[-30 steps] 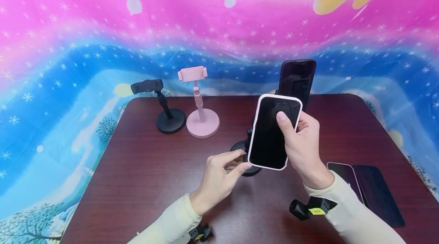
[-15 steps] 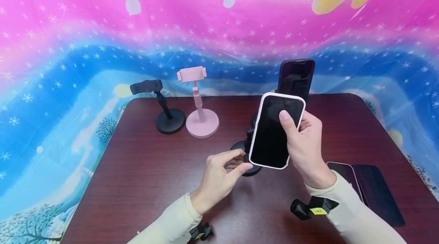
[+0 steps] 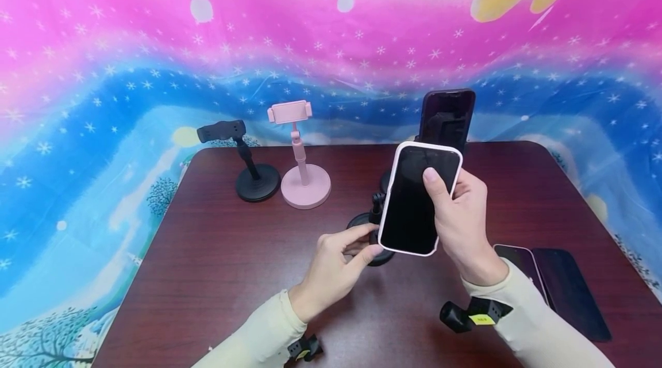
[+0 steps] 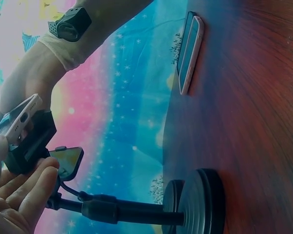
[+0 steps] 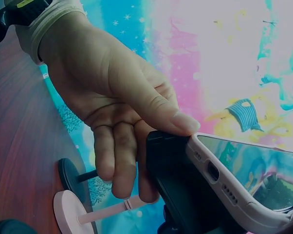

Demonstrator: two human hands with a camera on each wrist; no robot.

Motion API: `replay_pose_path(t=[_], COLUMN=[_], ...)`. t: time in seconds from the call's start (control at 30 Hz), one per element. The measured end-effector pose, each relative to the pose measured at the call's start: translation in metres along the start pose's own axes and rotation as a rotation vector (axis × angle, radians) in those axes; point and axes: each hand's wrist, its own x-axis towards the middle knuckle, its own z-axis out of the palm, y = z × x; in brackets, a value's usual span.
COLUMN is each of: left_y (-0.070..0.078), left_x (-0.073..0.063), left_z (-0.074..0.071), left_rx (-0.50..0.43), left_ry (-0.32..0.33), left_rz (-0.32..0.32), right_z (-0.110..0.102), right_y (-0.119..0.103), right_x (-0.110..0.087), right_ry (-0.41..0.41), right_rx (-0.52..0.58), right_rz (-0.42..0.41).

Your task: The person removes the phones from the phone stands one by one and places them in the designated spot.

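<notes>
In the head view my right hand (image 3: pixel 462 215) grips a dark-screened phone (image 3: pixel 416 207) in a pale pink case, thumb across the screen. My left hand (image 3: pixel 333 264) pinches the black clamp (image 5: pixel 171 151) of a black phone stand, right at the phone's lower left corner. The right wrist view shows my left thumb on the clamp's edge, touching or nearly touching the case. In the left wrist view the phone's end lies along the clamp, and the stand's pole (image 4: pixel 119 209) runs to a round base (image 4: pixel 202 204). The phone hides much of the stand in the head view.
Behind, another phone (image 3: pixel 449 118) is held up on a stand. A black phone stand (image 3: pixel 257 183) and a pink phone stand (image 3: pixel 306 187) stand at the back left of the table (image 3: pixel 217 276). Two phones lie at the right, one dark (image 3: pixel 571 293), one light-edged (image 3: pixel 519 264).
The phone and my right hand have moved slightly to the right. My left hand has followed a little to the right, still pinching the clamp.
</notes>
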Motion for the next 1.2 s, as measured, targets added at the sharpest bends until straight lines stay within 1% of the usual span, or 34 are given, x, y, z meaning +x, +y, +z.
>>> replay_pose_path(t=[0.1, 0.3, 0.47, 0.67, 0.8, 1.07, 1.13, 1.2], left_y=[-0.002, -0.007, -0.008, -0.011, -0.011, -0.006, -0.006, -0.007], left_x=[0.0, 0.0, 0.001, 0.005, 0.009, 0.016, 0.018, 0.02], left_z=[0.001, 0.003, 0.003, 0.002, 0.001, -0.005, -0.007, -0.008], left_rx=[0.015, 0.027, 0.002, -0.034, -0.05, -0.148, -0.155, -0.168], left_ry=[0.005, 0.062, 0.083, 0.107, 0.137, 0.194, 0.206, 0.214], left_rz=[0.03, 0.098, 0.131, 0.182, 0.171, 0.049, 0.032, 0.029], right_z=[-0.001, -0.004, -0.005, -0.007, -0.009, -0.013, -0.015, -0.017], right_y=[-0.001, -0.001, -0.001, -0.001, -0.001, -0.001, -0.001, -0.001], right_x=[0.0, 0.0, -0.001, -0.001, -0.001, -0.004, -0.004, -0.005], right_ry=[0.005, 0.013, 0.024, 0.028, 0.022, 0.052, 0.054, 0.055], right_rx=[0.011, 0.025, 0.011, 0.025, 0.022, 0.041, 0.047, 0.045], right_rz=[-0.007, -0.008, -0.002, -0.014, -0.015, -0.005, -0.005, -0.007])
